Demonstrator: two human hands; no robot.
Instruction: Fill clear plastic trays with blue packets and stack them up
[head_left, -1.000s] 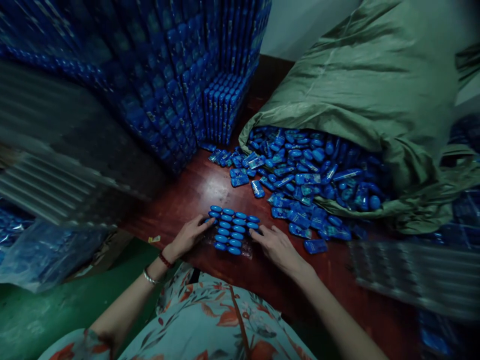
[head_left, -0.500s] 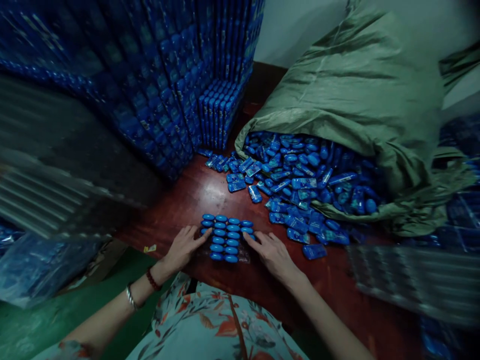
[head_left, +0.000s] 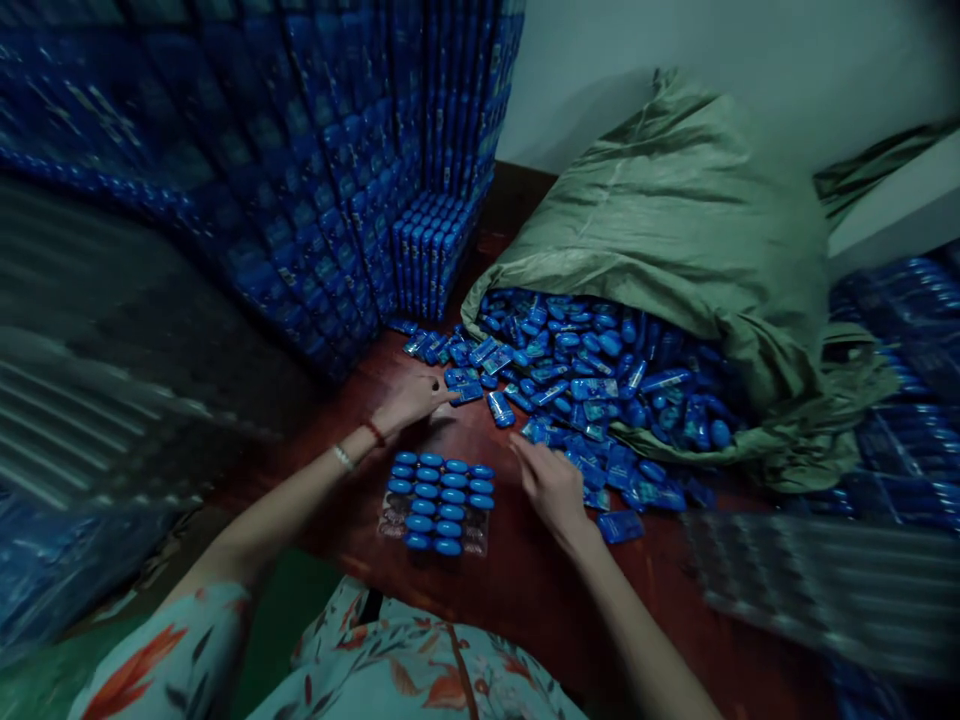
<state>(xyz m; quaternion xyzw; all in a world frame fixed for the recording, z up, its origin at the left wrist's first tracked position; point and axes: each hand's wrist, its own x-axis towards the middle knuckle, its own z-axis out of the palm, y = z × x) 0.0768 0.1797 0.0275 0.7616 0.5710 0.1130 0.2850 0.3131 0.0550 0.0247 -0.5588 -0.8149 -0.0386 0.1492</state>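
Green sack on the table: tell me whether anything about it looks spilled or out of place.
The green sack lies on its side with its mouth open, and small blue packets have spilled from it in a loose heap across the red table. The tray of blue pieces near the person sits in tidy rows.

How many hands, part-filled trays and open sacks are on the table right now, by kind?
Hands: 2, left hand and right hand
Tray of blue pieces: 1
Open green sack: 1
Total: 4
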